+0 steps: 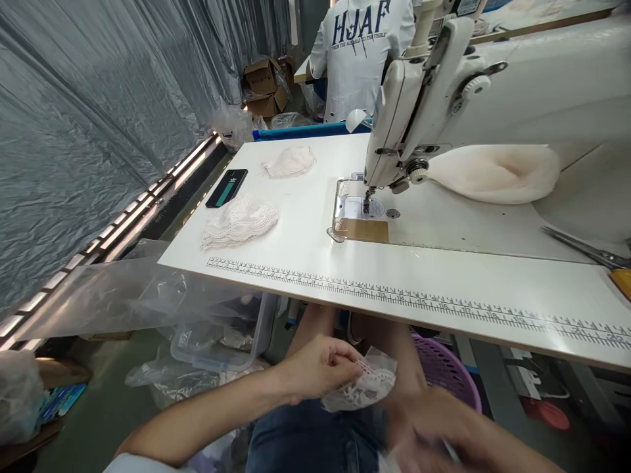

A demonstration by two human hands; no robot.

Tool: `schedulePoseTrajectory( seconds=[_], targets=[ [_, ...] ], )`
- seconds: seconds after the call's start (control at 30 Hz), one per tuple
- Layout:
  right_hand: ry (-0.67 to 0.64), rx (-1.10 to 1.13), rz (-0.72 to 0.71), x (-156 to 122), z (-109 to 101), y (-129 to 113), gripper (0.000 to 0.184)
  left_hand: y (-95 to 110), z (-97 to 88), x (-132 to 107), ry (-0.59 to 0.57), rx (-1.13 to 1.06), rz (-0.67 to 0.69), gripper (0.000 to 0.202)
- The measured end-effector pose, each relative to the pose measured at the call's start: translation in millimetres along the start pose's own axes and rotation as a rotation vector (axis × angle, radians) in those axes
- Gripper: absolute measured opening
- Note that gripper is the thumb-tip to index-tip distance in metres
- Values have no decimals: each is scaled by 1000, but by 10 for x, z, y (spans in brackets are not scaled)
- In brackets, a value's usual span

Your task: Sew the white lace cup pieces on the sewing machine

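My left hand [320, 368] is closed on a small piece of white lace [362, 387] held over my lap, below the table's front edge. My right hand [434, 427] is low at the bottom right, smeared by motion; its fingers cannot be made out. It sits just right of the lace. Above, a white sewing machine [444, 85] stands on the white table [305, 263], its needle [366, 202] over the metal plate.
Two lace pieces [241, 222] [290, 161] and a black phone [227, 187] lie on the table's left part. Pale fabric [493, 172] lies under the machine arm. Scissors [582, 248] lie at right. A purple basket [446, 371], a clear bin [221, 341] and a plastic bag [118, 295] sit below. Another person [362, 52] stands beyond.
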State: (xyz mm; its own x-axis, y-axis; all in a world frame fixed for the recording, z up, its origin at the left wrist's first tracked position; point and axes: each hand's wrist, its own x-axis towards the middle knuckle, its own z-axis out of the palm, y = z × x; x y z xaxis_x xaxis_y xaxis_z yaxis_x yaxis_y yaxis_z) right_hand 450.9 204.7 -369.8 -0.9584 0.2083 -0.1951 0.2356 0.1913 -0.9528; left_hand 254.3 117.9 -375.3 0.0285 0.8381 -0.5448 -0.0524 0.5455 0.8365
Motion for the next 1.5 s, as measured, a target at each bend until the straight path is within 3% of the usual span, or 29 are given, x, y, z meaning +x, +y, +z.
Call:
schedulePoseTrajectory(
  seconds=[0.13,0.43,0.67,0.8,0.93,1.13,1.4,1.5],
  targets=[
    [171,-16,63,226,6,53,34,59,59,-68,-8,-72,-42,29],
    [210,-18,79,284,53,177,32,127,39,-94,-31,-168,-84,28],
    [307,-65,78,325,128,206,33,42,81,-138,9,-35,65,34],
    [359,-125,58,360,165,212,31,-55,129,-94,88,22,124,35],
    [320,-44,56,310,118,238,30,-89,89,-66,132,-120,88,40],
    [250,-45,78,168,-3,265,28,-56,-77,-100,58,-314,-9,37],
    [196,-94,-70,163,-111,189,20,-37,-161,-134,5,-249,-46,33],
    [121,-82,-91,220,-144,140,53,-5,-160,-153,1,-220,-36,34]
  ],
)
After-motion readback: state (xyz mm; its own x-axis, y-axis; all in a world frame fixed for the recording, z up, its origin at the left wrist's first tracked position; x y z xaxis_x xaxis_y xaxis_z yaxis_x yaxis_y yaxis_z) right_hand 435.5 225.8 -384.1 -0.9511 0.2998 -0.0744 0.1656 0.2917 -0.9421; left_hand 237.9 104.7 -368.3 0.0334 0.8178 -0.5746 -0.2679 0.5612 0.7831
